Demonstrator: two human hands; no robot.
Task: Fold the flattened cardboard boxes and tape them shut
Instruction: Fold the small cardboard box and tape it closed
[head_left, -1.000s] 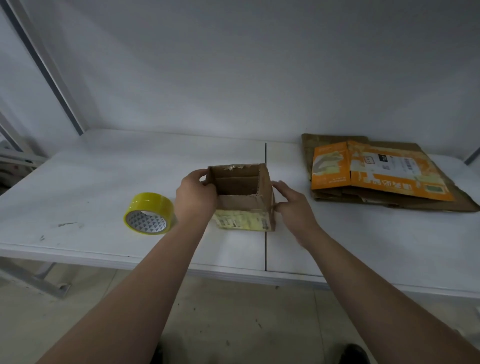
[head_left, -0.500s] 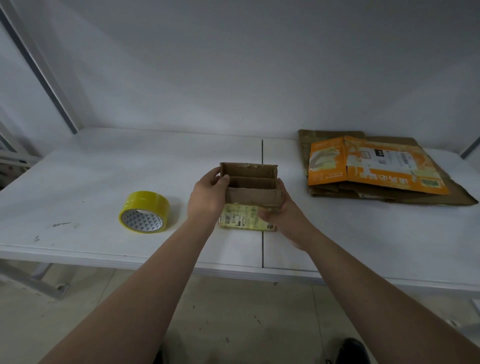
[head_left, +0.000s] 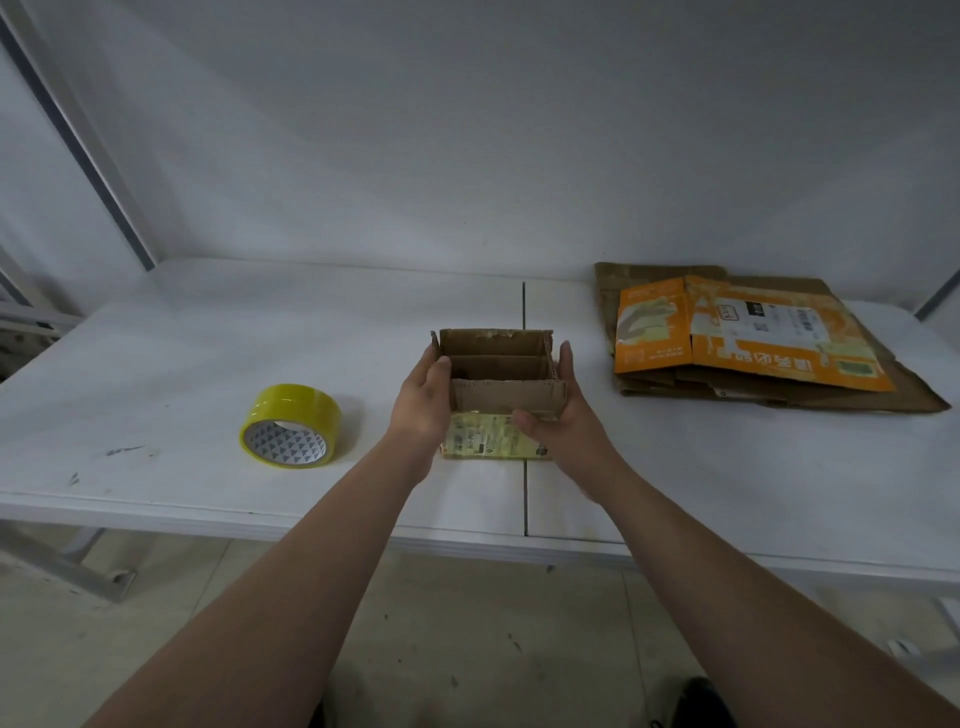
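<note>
Corrugated box (head_left: 506, 397) (flaps upright), glossy tape (head_left: 291, 415)

I read this as a plain packing station in a workshop or stockroom. A bare white surface (head_left: 208, 364) sits inside grey metal frame struts (head_left: 78, 135) against a blank wall (head_left: 467, 130), with scuffed concrete floor (head_left: 467, 649) below. On it lie a roll of yellow packing tape (head_left: 291, 426) and a stack of flattened cartons (head_left: 753, 338).

Label (head_left: 483, 441) on the held cardboard box (head_left: 506, 397), below the grip: print unreadable. Orange flattened box (head_left: 753, 338), right of grip: characters illegible.
</note>
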